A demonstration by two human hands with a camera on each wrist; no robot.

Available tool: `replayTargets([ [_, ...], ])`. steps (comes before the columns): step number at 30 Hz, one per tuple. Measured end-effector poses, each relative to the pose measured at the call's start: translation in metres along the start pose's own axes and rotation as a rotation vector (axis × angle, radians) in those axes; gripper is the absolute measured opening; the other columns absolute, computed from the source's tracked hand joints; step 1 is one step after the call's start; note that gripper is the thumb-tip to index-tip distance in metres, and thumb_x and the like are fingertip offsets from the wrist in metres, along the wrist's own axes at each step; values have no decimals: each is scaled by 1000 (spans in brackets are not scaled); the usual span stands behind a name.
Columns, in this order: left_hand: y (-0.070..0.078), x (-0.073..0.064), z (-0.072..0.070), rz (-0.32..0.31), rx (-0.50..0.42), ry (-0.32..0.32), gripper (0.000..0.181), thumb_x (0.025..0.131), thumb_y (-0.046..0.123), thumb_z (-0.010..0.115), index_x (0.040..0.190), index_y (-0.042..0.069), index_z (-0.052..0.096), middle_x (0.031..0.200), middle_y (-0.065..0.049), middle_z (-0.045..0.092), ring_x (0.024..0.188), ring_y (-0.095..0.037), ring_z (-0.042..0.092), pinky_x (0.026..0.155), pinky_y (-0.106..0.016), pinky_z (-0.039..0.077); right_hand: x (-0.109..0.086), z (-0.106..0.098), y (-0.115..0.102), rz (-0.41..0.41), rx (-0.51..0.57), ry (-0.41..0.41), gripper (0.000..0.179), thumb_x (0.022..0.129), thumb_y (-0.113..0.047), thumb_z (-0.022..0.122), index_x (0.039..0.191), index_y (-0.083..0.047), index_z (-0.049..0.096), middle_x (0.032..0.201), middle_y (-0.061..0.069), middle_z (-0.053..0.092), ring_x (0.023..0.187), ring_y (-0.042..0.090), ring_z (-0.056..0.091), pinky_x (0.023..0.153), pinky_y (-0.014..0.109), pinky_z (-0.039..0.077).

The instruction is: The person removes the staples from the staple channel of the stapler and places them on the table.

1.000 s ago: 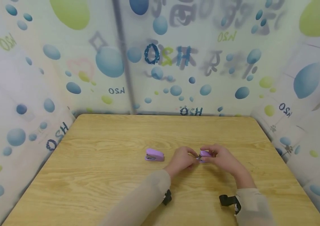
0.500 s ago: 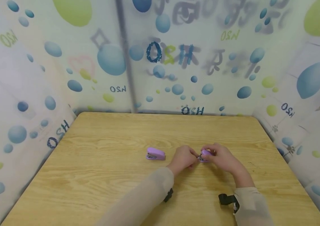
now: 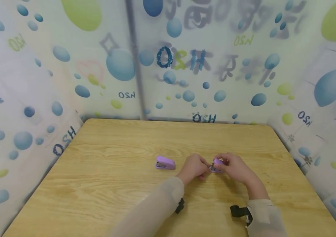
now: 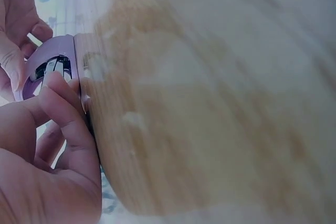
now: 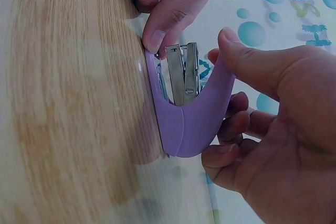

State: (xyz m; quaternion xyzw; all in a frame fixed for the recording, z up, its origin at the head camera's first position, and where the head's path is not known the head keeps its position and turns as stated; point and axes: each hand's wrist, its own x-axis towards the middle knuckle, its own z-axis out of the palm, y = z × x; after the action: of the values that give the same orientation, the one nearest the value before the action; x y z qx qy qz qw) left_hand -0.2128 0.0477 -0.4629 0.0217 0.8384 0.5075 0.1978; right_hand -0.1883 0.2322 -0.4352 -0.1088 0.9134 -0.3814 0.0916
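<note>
A small purple stapler [image 5: 207, 116] stands on the wooden table, its upper arm lifted away from the base. Between the two halves the silver metal magazine [image 5: 184, 74] shows in the right wrist view. My right hand [image 3: 234, 167] grips the upper arm, thumb on one side and curled fingers on the other. At the front end of the base, my left hand [image 3: 194, 168] pinches with thumb and finger; the left wrist view shows its fingertips close to the stapler's opening. A second purple stapler [image 3: 165, 163] lies to the left of both hands, untouched.
The light wooden table [image 3: 111, 184] spreads out around the hands. Behind it and at both sides hang patterned curtains [image 3: 174, 98] with blue and green drops. Dark camera mounts [image 3: 238, 211] sit at the wrists.
The head view has shifted slightly, so everything appears a little further right. Both hands stay at the same stapler, and the second stapler has not moved on the table.
</note>
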Motion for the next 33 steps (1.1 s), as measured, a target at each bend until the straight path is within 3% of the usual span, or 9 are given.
replayTargets([
  [10,1,0,2,-28,0,10,10,81,2,84,85,10,79,64,-4,69,48,-13,61,47,-26,57,-7,-5,12,38,46,55,33,100,-31,67,127,-11,66,95,9,56,85,25,50,68,35,43],
  [17,0,-1,2,-33,0,-1,10,82,4,84,87,11,80,66,-3,70,49,-13,61,48,-26,57,-10,-7,15,56,115,33,40,102,-36,64,133,-11,62,103,11,54,92,27,50,70,35,46],
  [28,3,0,1,-55,3,2,11,81,3,84,86,11,80,66,-5,70,47,-14,60,47,-27,57,-18,-13,17,25,156,71,38,105,-25,59,135,-2,56,103,12,50,92,26,52,71,34,52],
  [33,3,-1,1,-51,-7,14,11,81,2,84,87,10,80,66,-4,71,46,-14,60,47,-27,57,-21,-14,17,14,187,83,37,106,-22,57,136,-1,54,107,13,50,98,27,55,79,37,57],
])
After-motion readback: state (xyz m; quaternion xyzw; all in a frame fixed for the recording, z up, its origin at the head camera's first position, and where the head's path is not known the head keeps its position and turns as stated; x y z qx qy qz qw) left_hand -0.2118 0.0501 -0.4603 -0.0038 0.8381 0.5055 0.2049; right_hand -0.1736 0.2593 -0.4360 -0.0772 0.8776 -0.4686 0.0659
